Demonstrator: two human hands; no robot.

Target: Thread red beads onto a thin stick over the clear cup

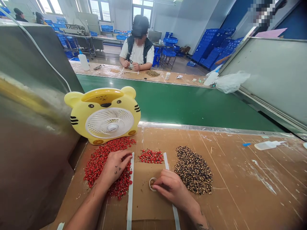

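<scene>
My left hand (114, 166) rests palm down on a big heap of small red parts (99, 161), its fingers curled into the heap near a white strip (130, 191). Whether it grips any part is hidden. My right hand (170, 187) lies on the cardboard between the two white strips, fingertips pinched at a small white ring (151, 184). A smaller pile of red parts (151, 156) lies just ahead. A heap of dark and tan parts (193, 170) sits right of the second white strip (166, 160).
A yellow tiger-shaped desk fan (103, 114) stands at the back left of the cardboard-covered bench (240, 179). A green conveyor belt (187, 103) runs beyond it. Across the belt a seated person (137, 48) works at another bench. A small glue bottle (266, 145) lies far right. A metal panel (28, 127) walls the left.
</scene>
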